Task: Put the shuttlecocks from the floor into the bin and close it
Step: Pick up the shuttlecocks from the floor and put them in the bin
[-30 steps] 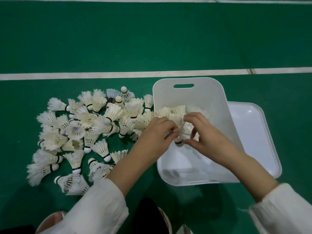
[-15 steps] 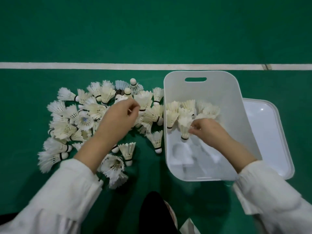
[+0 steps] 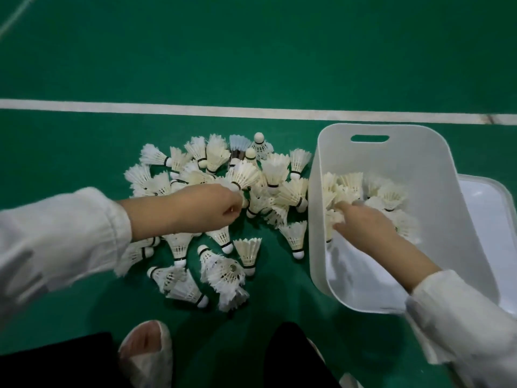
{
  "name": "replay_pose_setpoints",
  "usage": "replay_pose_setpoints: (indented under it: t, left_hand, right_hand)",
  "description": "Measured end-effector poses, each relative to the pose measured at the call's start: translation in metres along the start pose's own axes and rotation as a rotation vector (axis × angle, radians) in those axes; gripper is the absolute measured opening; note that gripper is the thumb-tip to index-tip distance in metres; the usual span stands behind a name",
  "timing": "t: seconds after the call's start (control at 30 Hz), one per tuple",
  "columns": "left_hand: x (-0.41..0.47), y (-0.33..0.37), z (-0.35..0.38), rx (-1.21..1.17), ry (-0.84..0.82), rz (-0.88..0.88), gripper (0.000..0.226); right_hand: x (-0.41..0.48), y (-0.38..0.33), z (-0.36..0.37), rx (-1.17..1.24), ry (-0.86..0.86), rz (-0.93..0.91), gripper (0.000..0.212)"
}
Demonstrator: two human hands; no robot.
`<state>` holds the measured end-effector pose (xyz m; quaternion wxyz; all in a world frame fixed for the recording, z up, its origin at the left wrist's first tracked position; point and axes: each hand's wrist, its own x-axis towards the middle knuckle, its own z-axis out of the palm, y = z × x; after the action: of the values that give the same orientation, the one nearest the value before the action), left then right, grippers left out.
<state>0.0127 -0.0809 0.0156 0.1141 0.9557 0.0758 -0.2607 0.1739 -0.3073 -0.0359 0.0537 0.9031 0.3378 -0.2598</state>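
A heap of white feather shuttlecocks [image 3: 215,208] lies on the green floor left of the white plastic bin [image 3: 436,175]. My left hand [image 3: 193,211] hovers over the heap and pinches one shuttlecock [image 3: 244,175] by its cork, feathers pointing up and away. My right hand [image 3: 361,222] is inside the bin, fingers reaching into several shuttlecocks [image 3: 375,191] piled at its far end; whether it holds one is hidden. The bin's lid [image 3: 489,219] lies flat on the floor to the right, partly under the bin.
A white court line [image 3: 195,109] runs across the floor beyond the heap. My feet [image 3: 148,357] in light slippers and dark trouser legs fill the bottom edge. Green floor stretches beyond the line.
My left hand went from the bin back to the heap and lifted a shuttlecock by its cork. My right hand stayed inside the bin, reaching further into the pile.
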Motion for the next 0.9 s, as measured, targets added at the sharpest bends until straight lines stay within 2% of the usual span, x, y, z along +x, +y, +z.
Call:
replay_pose_setpoints:
  t: [0.13, 0.27, 0.33, 0.4, 0.5, 0.6, 0.67, 0.8, 0.9]
  left_hand:
    - [-0.026, -0.026, -0.003, 0.049, -0.059, 0.022, 0.021]
    - [-0.031, -0.051, 0.019, -0.042, -0.007, -0.05, 0.018]
    - [-0.031, -0.055, 0.044, -0.114, 0.039, -0.065, 0.018]
    - [-0.031, -0.051, 0.076, -0.15, 0.089, -0.023, 0.021]
    - [-0.032, -0.034, 0.123, -0.147, 0.196, 0.165, 0.028]
    - [-0.036, -0.02, 0.153, -0.111, 0.28, 0.329, 0.014]
    - [-0.038, -0.015, 0.166, -0.095, 0.278, 0.388, 0.019]
    - [-0.038, -0.022, 0.181, -0.031, 0.263, 0.414, 0.018]
    - [-0.039, -0.03, 0.183, 0.032, 0.257, 0.413, 0.029]
  right_hand:
    - [-0.032, -0.039, -0.036, 0.11, 0.315, -0.101, 0.029]
    - [-0.051, -0.1, -0.048, 0.145, 0.431, -0.29, 0.024]
    - [-0.043, -0.126, -0.031, 0.169, 0.372, -0.382, 0.021]
    - [-0.027, -0.144, 0.0, 0.14, 0.236, -0.404, 0.019]
    - [-0.003, -0.156, 0.051, 0.072, 0.034, -0.371, 0.033]
    - [0.009, -0.157, 0.086, 0.063, -0.056, -0.304, 0.046]
    - [0.013, -0.153, 0.1, 0.097, -0.077, -0.245, 0.04]
    - [0.016, -0.145, 0.103, 0.221, -0.041, -0.2, 0.013]
    - [0.01, -0.139, 0.095, 0.307, 0.079, -0.202, 0.012]
